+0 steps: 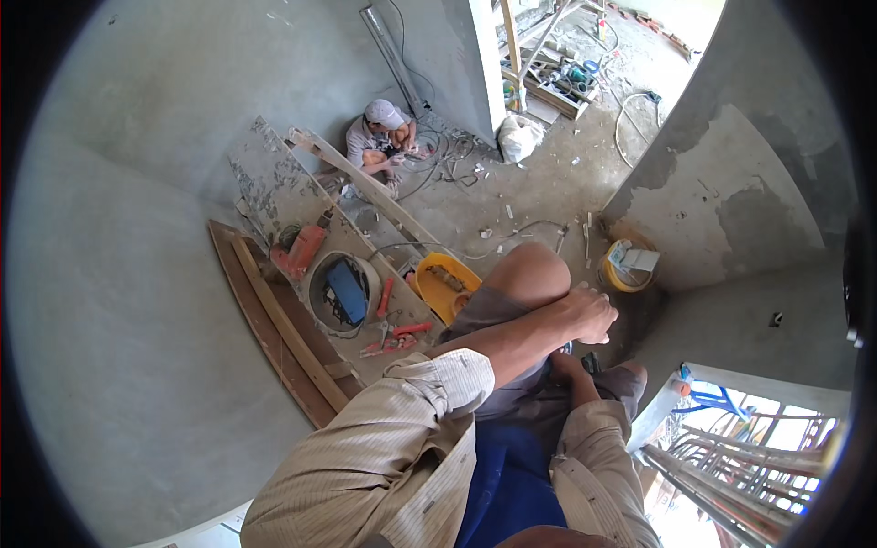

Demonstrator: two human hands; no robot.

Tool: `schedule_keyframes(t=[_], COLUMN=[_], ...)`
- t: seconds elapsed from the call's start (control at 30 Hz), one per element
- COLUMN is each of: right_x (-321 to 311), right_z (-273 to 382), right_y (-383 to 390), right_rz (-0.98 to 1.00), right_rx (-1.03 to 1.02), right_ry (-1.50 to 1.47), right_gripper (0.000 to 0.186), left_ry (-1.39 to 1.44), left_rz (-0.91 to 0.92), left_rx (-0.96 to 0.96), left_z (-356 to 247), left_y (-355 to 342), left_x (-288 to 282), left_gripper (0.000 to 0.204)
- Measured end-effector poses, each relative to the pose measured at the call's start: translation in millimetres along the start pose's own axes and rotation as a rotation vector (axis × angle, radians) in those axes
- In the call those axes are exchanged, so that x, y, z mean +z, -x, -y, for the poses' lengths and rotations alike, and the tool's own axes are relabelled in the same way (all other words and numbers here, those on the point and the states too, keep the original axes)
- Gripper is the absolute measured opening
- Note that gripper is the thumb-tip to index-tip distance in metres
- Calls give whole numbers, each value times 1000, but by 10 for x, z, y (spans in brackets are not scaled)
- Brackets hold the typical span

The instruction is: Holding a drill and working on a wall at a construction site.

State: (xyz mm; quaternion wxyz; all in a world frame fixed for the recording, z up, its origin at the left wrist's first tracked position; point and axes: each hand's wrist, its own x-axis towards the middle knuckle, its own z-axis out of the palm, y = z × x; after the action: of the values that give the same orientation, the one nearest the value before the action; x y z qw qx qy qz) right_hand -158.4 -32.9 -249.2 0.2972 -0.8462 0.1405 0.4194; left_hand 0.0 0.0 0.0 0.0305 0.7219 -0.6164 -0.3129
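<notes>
My left hand is raised beside my bent knee, its fingers curled inward; whatever they may hold is hidden. Lower down between my legs is my right hand, with its fingers mostly out of sight. A small dark object shows right beside it, too small to name. Left of my knee, a yellow basin has a brownish piece inside. Red-handled hand tools lie on the boards, near a round bucket containing a blue case. An orange power drill rests behind the bucket.
Another person crouches by the far wall near tangled cable. A wooden plank runs along the platform. At right stands a yellow bucket with white pieces. A white sack sits at the doorway; an opening with pipes is lower right.
</notes>
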Motion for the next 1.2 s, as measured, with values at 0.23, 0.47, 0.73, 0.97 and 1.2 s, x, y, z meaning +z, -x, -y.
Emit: schedule_keyframes(t=[0.23, 0.47, 0.73, 0.97, 1.2], right_x=[115, 192, 156, 255, 260], right_z=[-66, -95, -94, -205, -189], right_y=[-114, -183, -121, -217, -252], right_rz=[20, 32, -1, -25, -8], right_rx=[-54, -53, -69, -105, -75], right_ry=[13, 26, -4, -24, -4], right_gripper=[86, 88, 83, 76, 77], left_ry=[6, -9, -7, -2, -17], left_rz=[-72, -30, 15, 55, 39], left_rx=[10, 12, 29, 25, 18], left_z=[28, 55, 35, 26, 19], left_y=[-26, -29, -27, -60, -23], left_x=[46, 28, -18, -36, -56], left_gripper=[40, 43, 44, 45, 44])
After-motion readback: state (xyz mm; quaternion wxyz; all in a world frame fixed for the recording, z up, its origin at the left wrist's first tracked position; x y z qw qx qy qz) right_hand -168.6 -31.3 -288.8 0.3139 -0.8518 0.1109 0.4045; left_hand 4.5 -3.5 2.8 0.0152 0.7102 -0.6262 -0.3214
